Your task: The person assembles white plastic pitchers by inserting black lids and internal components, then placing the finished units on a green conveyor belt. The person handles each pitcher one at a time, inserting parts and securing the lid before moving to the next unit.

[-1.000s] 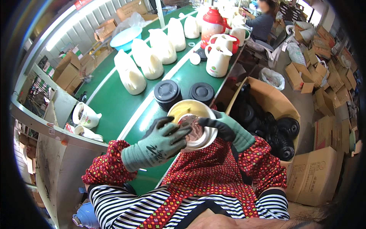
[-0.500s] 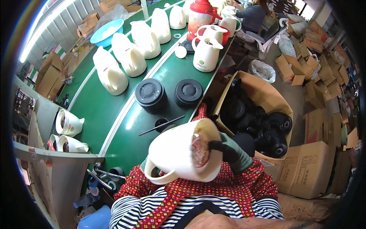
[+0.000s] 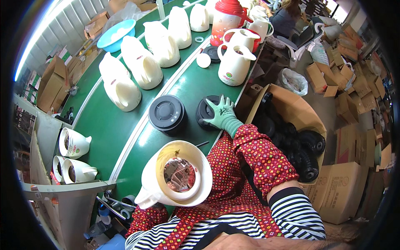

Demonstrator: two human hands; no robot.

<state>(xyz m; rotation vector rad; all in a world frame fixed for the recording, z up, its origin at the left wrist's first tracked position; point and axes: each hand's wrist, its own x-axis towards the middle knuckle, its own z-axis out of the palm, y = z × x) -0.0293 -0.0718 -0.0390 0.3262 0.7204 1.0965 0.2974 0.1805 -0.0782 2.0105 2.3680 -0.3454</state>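
My right hand (image 3: 224, 112) rests, fingers wide, on the black disc (image 3: 203, 111), likely stiff, best gripped by its rim; my left, behind the jug (image 3: 155, 177), I can't tell.

A green bench (image 3: 135, 118) is pretty loaded: white jugs (image 3: 141, 66) are lined up down its left side, two round black stacks (image 3: 166, 111) are parked nearer the front, and a white disc (image 3: 203, 60) and red-topped flask (image 3: 225, 23) are sat further back.

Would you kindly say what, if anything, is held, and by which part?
White jug: hold hidden. Right hand: at the edge of the black stack, grip unclear.
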